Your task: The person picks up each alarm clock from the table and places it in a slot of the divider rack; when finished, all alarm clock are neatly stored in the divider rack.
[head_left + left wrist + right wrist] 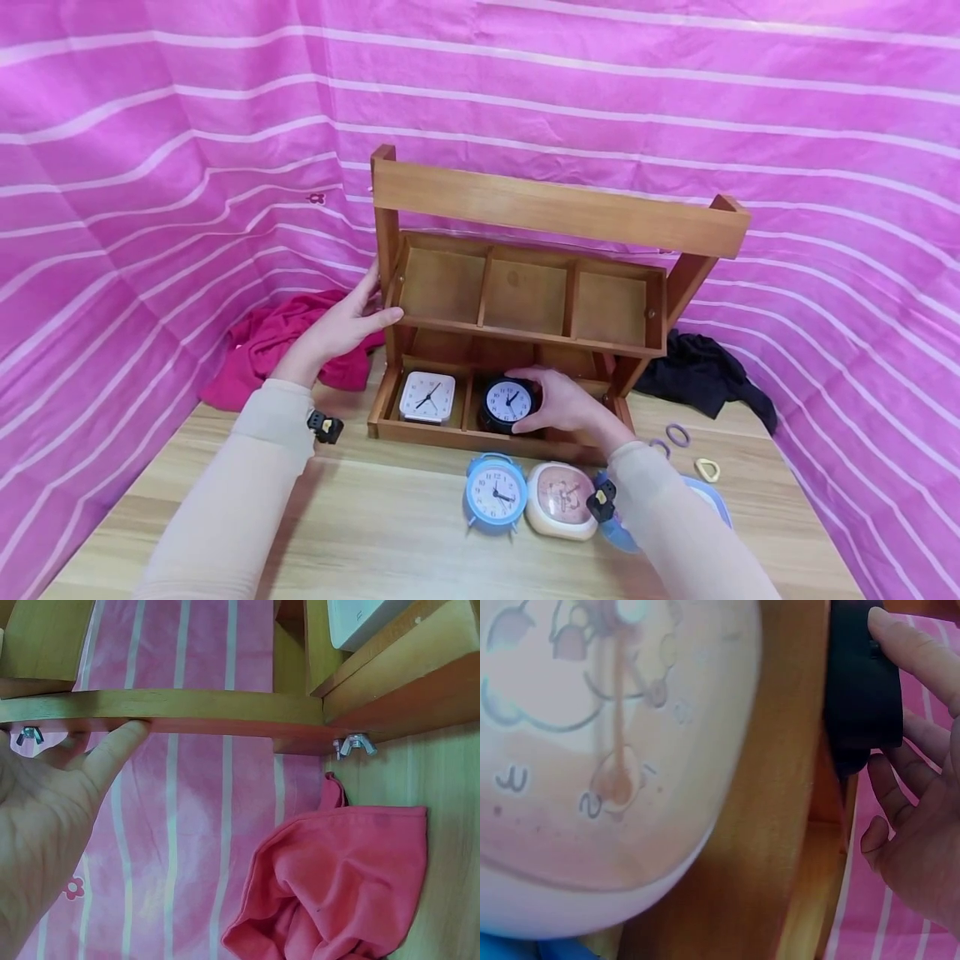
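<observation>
A wooden two-tier shelf (555,200) stands on the table, each tier divided into compartments. My left hand (348,321) holds its left side post, thumb at the front and fingers reaching round the outer side. My right hand (558,400) grips a round black alarm clock (497,421) by its side, in the middle compartment of the lower tier. In the right wrist view, the thumb lies on the clock's black casing (862,682) and fingers curl behind it. A white square clock (427,397) sits in the lower left compartment. The upper compartments hold nothing.
Before the shelf stand a blue twin-bell alarm clock (495,493) and a cream clock with a pink face (562,500). A blue-rimmed item (708,492) is partly behind the right sleeve. Purple rings (677,434), red cloth (262,350) and black cloth (701,375) lie around.
</observation>
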